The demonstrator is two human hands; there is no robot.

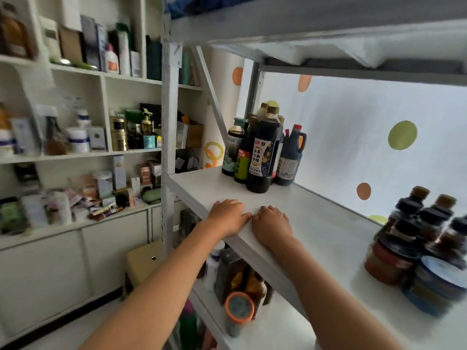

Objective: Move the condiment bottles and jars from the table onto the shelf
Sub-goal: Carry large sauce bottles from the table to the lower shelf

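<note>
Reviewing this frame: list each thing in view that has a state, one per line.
left hand: empty, flat on the shelf edge
right hand: empty, flat on the shelf edge
dark bottles: upright, capped, clustered at the shelf's far end
jars: lidded, stacked at the near right

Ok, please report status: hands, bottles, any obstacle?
Left hand, right hand flat on shelf, empty. Bottles grouped at back; jars right. Nothing blocking.

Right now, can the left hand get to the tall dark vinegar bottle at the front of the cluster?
Probably yes. The left hand rests flat on the shelf edge, and bare shelf lies between it and the vinegar bottle.
</note>
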